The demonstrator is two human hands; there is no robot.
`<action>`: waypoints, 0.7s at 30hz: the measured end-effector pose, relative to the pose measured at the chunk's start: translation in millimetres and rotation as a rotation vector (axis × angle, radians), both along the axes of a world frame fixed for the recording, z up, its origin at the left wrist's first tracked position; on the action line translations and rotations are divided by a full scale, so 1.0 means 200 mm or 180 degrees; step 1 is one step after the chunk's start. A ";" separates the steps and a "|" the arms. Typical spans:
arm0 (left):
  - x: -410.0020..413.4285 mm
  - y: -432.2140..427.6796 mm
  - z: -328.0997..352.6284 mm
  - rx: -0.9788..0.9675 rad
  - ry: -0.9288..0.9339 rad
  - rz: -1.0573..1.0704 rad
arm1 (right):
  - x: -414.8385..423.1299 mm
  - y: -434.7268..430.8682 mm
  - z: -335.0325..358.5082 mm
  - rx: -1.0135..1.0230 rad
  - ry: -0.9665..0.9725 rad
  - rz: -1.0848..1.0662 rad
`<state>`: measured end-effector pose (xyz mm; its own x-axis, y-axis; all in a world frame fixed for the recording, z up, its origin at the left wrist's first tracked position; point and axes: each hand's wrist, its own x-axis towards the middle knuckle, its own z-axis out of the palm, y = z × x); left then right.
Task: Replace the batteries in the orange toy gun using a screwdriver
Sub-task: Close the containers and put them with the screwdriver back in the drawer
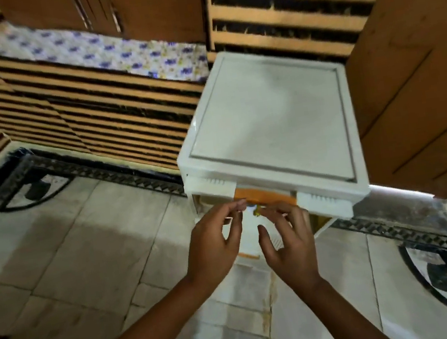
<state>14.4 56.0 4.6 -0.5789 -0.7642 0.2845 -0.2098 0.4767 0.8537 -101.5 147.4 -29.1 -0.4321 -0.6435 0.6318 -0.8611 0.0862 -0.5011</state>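
Center frame, my left hand [215,245] and right hand [287,243] touch orange drawer handle [263,194] on white drawer unit [266,117]; fingers curled, thumbs apart, grip unclear.

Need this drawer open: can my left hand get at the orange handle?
Probably yes: the left hand has its fingertips at the orange handle of the white drawer unit, with nothing between them.
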 end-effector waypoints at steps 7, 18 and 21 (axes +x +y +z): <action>-0.08 -0.18 0.21 -0.1110 -0.0911 -0.0318 | -0.06 -0.07 0.15 0.0907 0.0159 -0.0166; -0.11 -0.33 0.24 -0.1320 -0.2221 -0.1067 | -0.08 -0.13 0.21 0.1518 -0.0266 -0.0272; -0.12 -0.36 0.26 -0.1337 -0.2243 -0.1225 | -0.09 -0.13 0.23 0.1718 -0.0005 -0.0101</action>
<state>-9.2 -15.3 57.3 -0.9184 -0.3950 -0.0209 -0.3795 0.8651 0.3278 -118.9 122.4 17.5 -0.4573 -0.8631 0.2144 -0.8531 0.3577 -0.3797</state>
